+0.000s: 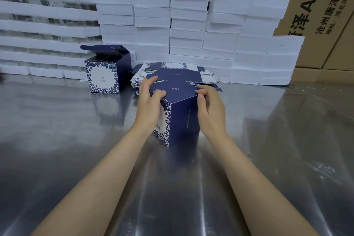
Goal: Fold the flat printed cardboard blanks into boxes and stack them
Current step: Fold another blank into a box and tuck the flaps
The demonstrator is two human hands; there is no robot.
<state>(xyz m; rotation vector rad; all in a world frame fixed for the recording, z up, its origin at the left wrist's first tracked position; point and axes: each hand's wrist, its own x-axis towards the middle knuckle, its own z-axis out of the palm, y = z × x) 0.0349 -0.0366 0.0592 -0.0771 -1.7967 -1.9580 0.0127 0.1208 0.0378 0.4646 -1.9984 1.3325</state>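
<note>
A navy box with a blue-and-white floral side point(180, 113) stands on the steel table point(76, 130), one corner pointing at me. My left hand point(150, 101) grips its left upper edge, thumb on the top panel. My right hand point(209, 107) holds the right upper edge, fingertips pinching a top flap. Behind it lies a pile of flat printed blanks point(172, 72). A finished box point(105, 71) with its lid flaps open stands to the left.
White foam slabs point(191, 30) are stacked in a wall along the back of the table. Brown shipping cartons point(316, 15) rise behind them at the right. Reflective steel stretches around my forearms.
</note>
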